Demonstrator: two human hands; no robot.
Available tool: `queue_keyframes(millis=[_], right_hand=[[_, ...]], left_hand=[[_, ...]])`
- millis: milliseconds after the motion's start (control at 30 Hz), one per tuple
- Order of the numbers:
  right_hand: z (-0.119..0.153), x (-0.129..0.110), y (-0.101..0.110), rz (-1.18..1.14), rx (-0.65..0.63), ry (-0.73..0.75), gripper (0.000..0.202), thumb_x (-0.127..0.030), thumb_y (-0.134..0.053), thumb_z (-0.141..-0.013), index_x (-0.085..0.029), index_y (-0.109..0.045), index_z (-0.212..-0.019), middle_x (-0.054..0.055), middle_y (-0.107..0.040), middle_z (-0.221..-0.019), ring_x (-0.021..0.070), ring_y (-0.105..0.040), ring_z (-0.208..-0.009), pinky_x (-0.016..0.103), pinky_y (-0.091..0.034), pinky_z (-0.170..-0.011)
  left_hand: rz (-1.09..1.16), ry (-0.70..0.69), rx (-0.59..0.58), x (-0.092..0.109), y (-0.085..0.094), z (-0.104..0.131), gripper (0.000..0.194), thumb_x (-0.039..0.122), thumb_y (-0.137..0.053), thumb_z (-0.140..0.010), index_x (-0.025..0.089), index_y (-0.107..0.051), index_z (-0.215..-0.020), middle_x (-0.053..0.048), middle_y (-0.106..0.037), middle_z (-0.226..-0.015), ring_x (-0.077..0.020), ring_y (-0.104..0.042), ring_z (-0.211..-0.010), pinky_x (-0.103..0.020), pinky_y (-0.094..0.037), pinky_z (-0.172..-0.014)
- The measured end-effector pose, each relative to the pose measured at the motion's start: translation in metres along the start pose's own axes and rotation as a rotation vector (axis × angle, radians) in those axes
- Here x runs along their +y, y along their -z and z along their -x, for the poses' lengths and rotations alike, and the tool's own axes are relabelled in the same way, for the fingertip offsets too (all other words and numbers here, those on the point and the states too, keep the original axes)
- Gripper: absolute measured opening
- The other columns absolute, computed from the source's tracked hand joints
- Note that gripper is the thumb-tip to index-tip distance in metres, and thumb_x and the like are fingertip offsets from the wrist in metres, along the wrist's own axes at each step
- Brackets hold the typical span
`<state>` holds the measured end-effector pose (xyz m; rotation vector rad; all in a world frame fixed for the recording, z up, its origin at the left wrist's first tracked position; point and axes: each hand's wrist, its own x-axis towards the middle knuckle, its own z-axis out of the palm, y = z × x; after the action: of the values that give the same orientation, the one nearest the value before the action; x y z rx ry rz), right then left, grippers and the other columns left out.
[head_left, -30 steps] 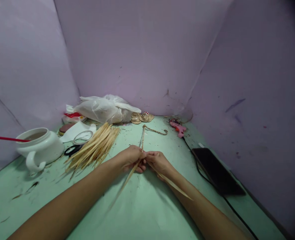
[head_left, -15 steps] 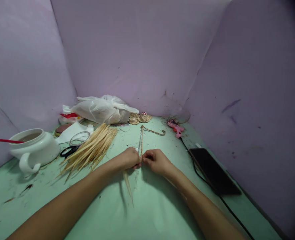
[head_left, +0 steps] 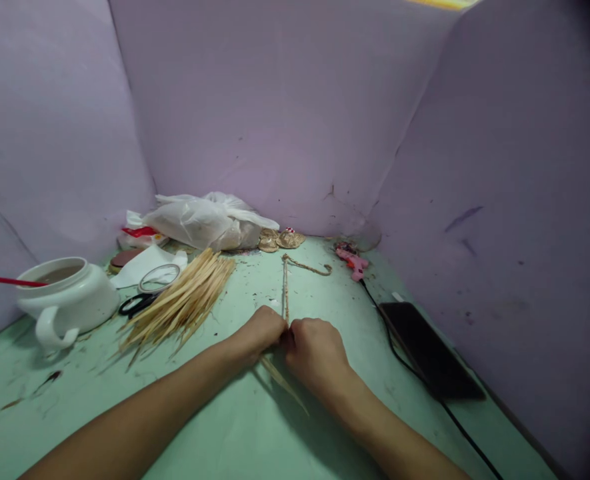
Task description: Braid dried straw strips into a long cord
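Braided cord (head_left: 287, 293) runs beyond hands (head_left: 317, 350), near end apparently pinched.

twisted tan cord (head_left: 287, 293) | far part bent right, tip curled | pale strip (head_left: 281, 378) | slanting nearward

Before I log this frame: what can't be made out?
All in the head view:
Braided cord, near end: hidden by the left hand and right hand.
Black-handled tool, far part: covered by the straw strips.
Plastic bag, contents: obscured by cloudy plastic.
Red stick, outer end: cut off by the picture's left edge.
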<state>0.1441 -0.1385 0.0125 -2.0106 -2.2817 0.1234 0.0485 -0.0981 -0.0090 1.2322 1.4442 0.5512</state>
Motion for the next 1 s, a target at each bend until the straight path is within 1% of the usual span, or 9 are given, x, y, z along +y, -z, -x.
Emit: queue_keyframes(millis=[167, 300, 400, 467, 533, 567, 733, 833, 1000], right_hand=[[0.007, -0.012, -0.012, -0.075, 0.002, 0.064, 0.022, -0.026, -0.047, -0.073, -0.013, -0.065, -0.079, 0.013, -0.064, -0.072, 0.0175, -0.057, -0.061, 0.025, -0.035, -0.055], [0.011, -0.012, -0.011, -0.175, -0.001, 0.139, 0.017, -0.022, -0.051, -0.069, -0.014, -0.065, -0.074, 0.012, -0.063, -0.067, 0.0182, -0.055, -0.058, 0.027, -0.032, -0.052], [0.002, 0.007, 0.0, -0.352, -0.055, 0.194, 0.014, -0.025, -0.054, -0.065, -0.016, -0.064, -0.061, 0.006, -0.06, -0.056, 0.0158, -0.051, -0.052, 0.026, -0.029, -0.049], [-0.011, 0.025, 0.004, -0.6, -0.072, 0.146, 0.017, -0.03, -0.053, -0.066, -0.017, -0.063, -0.059, 0.003, -0.057, -0.051, 0.0129, -0.048, -0.049, 0.024, -0.029, -0.047], [-0.025, 0.039, 0.002, -0.839, 0.12, -0.031, 0.019, -0.03, -0.05, -0.068, -0.015, -0.063, -0.067, 0.004, -0.06, -0.06, 0.0127, -0.049, -0.054, 0.023, -0.032, -0.049], [-0.03, 0.042, -0.001, -0.947, 0.116, -0.103, 0.019, -0.029, -0.05, -0.067, -0.014, -0.062, -0.071, 0.005, -0.06, -0.064, 0.0127, -0.05, -0.056, 0.023, -0.033, -0.05], [-0.033, 0.026, -0.021, -1.329, -0.362, -0.153, 0.021, -0.03, -0.047, -0.067, -0.013, -0.053, -0.056, 0.0, -0.049, -0.045, 0.008, -0.041, -0.041, 0.021, -0.03, -0.043], [-0.03, 0.018, -0.03, -1.24, -0.317, -0.118, 0.013, -0.021, -0.05, -0.061, -0.014, -0.051, -0.049, -0.005, -0.041, -0.039, 0.0046, -0.03, -0.037, 0.02, -0.021, -0.041], [-0.034, 0.022, -0.031, -1.275, -0.289, -0.175, 0.009, -0.015, -0.05, -0.054, -0.012, -0.054, -0.045, -0.002, -0.047, -0.041, 0.0044, -0.032, -0.039, 0.021, -0.018, -0.041]], left_hand=[[0.07, 0.123, -0.067, 0.005, 0.004, 0.007, 0.02, 0.007, -0.042, -0.049, 0.018, -0.027, -0.042, 0.006, -0.025, -0.031, -0.0038, -0.019, -0.032, -0.021, -0.011, -0.036], [0.088, 0.051, -0.055, 0.006, 0.006, 0.011, 0.017, 0.002, -0.041, -0.047, 0.016, -0.032, -0.042, 0.008, -0.025, -0.033, -0.0033, -0.02, -0.033, -0.02, -0.013, -0.036], [0.087, -0.029, -0.104, 0.003, 0.008, 0.01, 0.015, 0.003, -0.041, -0.05, 0.016, -0.035, -0.044, 0.008, -0.026, -0.034, -0.0031, -0.021, -0.033, -0.02, -0.012, -0.036], [0.076, -0.04, -0.164, -0.002, 0.011, 0.009, 0.011, 0.007, -0.043, -0.053, 0.016, -0.037, -0.048, 0.008, -0.027, -0.035, -0.0034, -0.02, -0.032, -0.02, -0.01, -0.035], [0.063, -0.028, -0.21, -0.006, 0.016, 0.008, 0.004, 0.014, -0.044, -0.057, 0.016, -0.042, -0.054, 0.008, -0.028, -0.037, -0.0037, -0.02, -0.032, -0.019, -0.009, -0.034], [0.066, -0.031, -0.236, -0.007, 0.019, 0.007, 0.002, 0.017, -0.045, -0.058, 0.016, -0.043, -0.057, 0.008, -0.03, -0.038, -0.0038, -0.02, -0.032, -0.019, -0.009, -0.033], [0.063, -0.09, -0.311, -0.009, 0.022, 0.007, 0.006, 0.02, -0.042, -0.058, 0.017, -0.04, -0.054, 0.008, -0.029, -0.039, -0.0034, -0.018, -0.031, -0.019, -0.009, -0.033], [0.037, -0.096, -0.279, -0.007, 0.019, 0.007, 0.012, 0.019, -0.042, -0.059, 0.017, -0.036, -0.049, 0.008, -0.026, -0.037, -0.0032, -0.015, -0.031, -0.02, -0.008, -0.035], [-0.122, -0.136, -0.179, -0.007, 0.019, 0.001, 0.013, 0.015, -0.044, -0.057, 0.015, -0.041, -0.044, 0.005, -0.031, -0.036, -0.0048, -0.024, -0.036, -0.02, -0.016, -0.04]])
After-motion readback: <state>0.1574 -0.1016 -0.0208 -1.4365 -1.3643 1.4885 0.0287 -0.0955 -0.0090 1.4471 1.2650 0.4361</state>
